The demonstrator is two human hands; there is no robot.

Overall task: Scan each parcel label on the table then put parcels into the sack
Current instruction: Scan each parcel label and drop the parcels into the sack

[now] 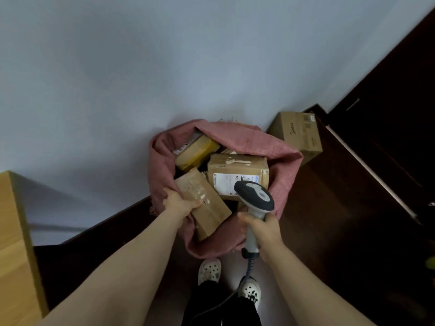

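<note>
A pink woven sack (284,161) stands open on the floor against the wall. My left hand (180,203) grips the near end of a taped brown parcel (207,208) that lies tilted in the sack's mouth. Behind it sits a cardboard parcel with a white label (237,170) and a yellow-taped parcel (196,150). My right hand (263,231) holds the grey-and-white barcode scanner (255,198) by its handle, its head over the labelled parcel, its cable hanging down.
A larger printed carton (301,135) stands right of the sack against the wall. Dark wooden furniture (376,161) fills the right side. A light wooden table edge (14,243) is at far left. My feet in white clogs (209,270) are on the floor below.
</note>
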